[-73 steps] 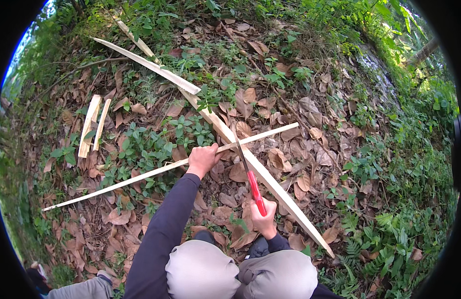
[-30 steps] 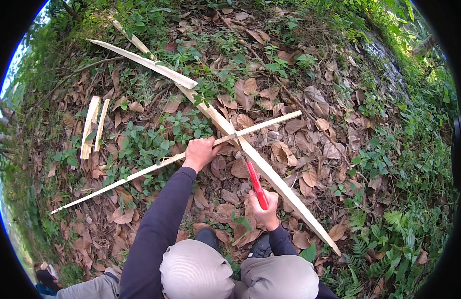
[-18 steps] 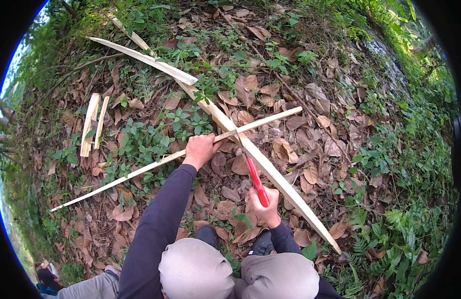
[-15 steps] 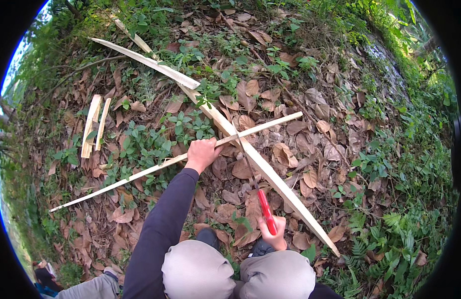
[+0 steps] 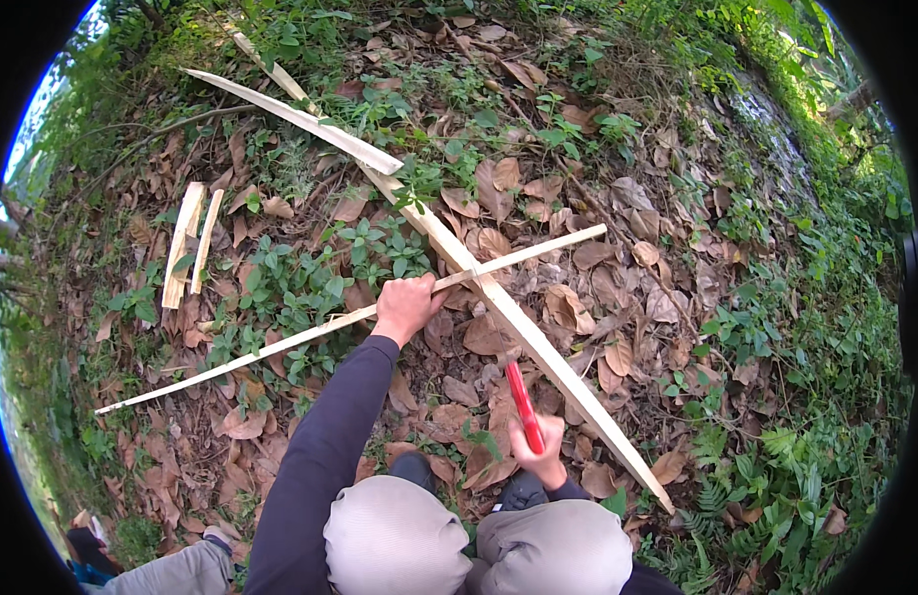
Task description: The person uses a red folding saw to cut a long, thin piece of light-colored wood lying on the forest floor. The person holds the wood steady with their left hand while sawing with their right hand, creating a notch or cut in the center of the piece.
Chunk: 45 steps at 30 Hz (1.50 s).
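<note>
My left hand (image 5: 407, 309) is wrapped round a thin, pale wooden strip (image 5: 543, 251), left of where it crosses a longer, thicker wooden beam (image 5: 568, 385). The strip rests across the top of the beam. In the closed fingers of my right hand (image 5: 540, 446) is the red handle of a hand saw (image 5: 521, 402). Its blade is smeared by motion and hard to make out; it points toward the crossing, just beyond my left fist.
Another pale piece of wood (image 5: 300, 121) lies over the beam's far end. Two short offcuts (image 5: 183, 246) lie at left among dry leaves and low plants. My knees (image 5: 398, 540) are close below the work. Another person's leg (image 5: 186, 570) shows at lower left.
My right hand and the saw have moved a little forward, away from my body. My left hand keeps its hold on the strip, with almost no shift.
</note>
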### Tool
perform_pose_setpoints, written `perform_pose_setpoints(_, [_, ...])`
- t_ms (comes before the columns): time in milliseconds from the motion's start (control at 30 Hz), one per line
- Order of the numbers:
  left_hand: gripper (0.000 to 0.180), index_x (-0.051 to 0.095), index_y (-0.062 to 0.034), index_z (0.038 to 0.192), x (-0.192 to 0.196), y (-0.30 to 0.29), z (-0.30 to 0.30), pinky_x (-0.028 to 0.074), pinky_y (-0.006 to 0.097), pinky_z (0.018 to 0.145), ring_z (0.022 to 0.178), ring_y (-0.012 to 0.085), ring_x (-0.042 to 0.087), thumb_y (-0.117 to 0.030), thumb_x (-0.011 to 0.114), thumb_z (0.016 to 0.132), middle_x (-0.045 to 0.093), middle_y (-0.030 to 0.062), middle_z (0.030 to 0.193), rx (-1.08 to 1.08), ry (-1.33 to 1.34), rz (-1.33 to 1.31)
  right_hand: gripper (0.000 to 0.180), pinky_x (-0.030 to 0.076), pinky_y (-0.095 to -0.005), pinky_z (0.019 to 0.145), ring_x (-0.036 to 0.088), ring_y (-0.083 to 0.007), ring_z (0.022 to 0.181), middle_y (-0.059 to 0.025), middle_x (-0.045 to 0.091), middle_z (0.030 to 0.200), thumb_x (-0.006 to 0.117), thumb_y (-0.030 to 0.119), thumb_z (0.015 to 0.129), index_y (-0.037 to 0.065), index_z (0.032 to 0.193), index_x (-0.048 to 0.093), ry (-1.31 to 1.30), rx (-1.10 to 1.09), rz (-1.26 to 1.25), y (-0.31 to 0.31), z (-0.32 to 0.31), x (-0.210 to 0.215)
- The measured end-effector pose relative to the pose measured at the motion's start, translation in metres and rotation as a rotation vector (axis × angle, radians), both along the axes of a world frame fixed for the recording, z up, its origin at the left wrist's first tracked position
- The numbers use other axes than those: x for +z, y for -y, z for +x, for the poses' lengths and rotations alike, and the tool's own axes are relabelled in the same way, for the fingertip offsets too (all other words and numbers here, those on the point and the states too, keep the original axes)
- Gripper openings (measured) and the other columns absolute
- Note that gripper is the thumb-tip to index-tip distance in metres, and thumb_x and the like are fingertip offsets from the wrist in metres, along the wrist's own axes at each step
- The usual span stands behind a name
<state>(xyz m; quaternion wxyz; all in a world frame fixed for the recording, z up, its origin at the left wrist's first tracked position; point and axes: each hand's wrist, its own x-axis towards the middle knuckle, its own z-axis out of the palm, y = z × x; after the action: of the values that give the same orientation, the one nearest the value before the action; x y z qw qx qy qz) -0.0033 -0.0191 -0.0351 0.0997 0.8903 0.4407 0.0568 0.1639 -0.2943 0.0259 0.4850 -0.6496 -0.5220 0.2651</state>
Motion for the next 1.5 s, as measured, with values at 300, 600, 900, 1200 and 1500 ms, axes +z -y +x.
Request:
perform_pose_setpoints(300, [0.036,0.065,-0.0085,0.079,-0.001,0.001,0.000,0.055,0.044,0.058,0.061,0.0324,0.069,-0.043,0.071,0.086,0.067,0.0140,0.065,0.034,-0.007,-0.009,0.025,0.036,-0.0296,0.044,0.047,-0.0097,0.040,-0.0020,0.046,0.048,0.067,0.005,0.082,0.002,0.062,0.053,-0.215,-0.064,-0.094,-0.059,-0.001,-0.008])
perform_pose_setpoints(600, [0.038,0.066,-0.0087,0.080,-0.004,-0.018,-0.009,0.056,0.044,0.061,0.065,0.0321,0.070,-0.046,0.068,0.088,0.069,0.0134,0.069,0.045,-0.035,0.010,0.024,0.036,-0.0307,0.044,0.047,-0.0109,0.040,-0.0033,0.048,0.048,0.067,0.005,0.083,0.003,0.063,0.054,-0.263,-0.104,-0.128,-0.076,-0.008,0.015])
perform_pose_setpoints(900, [0.040,0.066,-0.0090,0.080,0.001,-0.011,0.008,0.055,0.046,0.061,0.065,0.0320,0.070,-0.047,0.065,0.090,0.068,0.0140,0.067,-0.003,-0.016,-0.014,0.021,0.040,-0.0305,0.045,0.052,-0.0128,0.040,-0.0042,0.049,0.048,0.066,0.004,0.083,0.003,0.064,0.057,-0.065,-0.067,-0.066,-0.039,-0.001,0.032])
perform_pose_setpoints(1200, [0.039,0.066,-0.0090,0.079,-0.001,0.011,0.001,0.055,0.044,0.057,0.061,0.0320,0.069,-0.047,0.067,0.088,0.067,0.0134,0.064,-0.008,0.011,0.023,0.022,0.053,-0.0276,0.057,0.067,-0.0128,0.058,-0.0048,0.067,0.063,0.065,0.013,0.096,-0.001,0.080,0.068,-0.277,-0.014,-0.175,-0.032,-0.001,0.011])
perform_pose_setpoints(1500, [0.042,0.065,-0.0077,0.078,0.002,0.009,0.003,0.055,0.044,0.057,0.062,0.0321,0.069,-0.049,0.066,0.089,0.067,0.0139,0.065,0.005,-0.026,-0.008,0.019,0.048,-0.0286,0.056,0.060,-0.0121,0.058,-0.0048,0.063,0.067,0.072,0.017,0.093,0.000,0.085,0.069,-0.203,-0.217,-0.071,-0.029,-0.012,0.011])
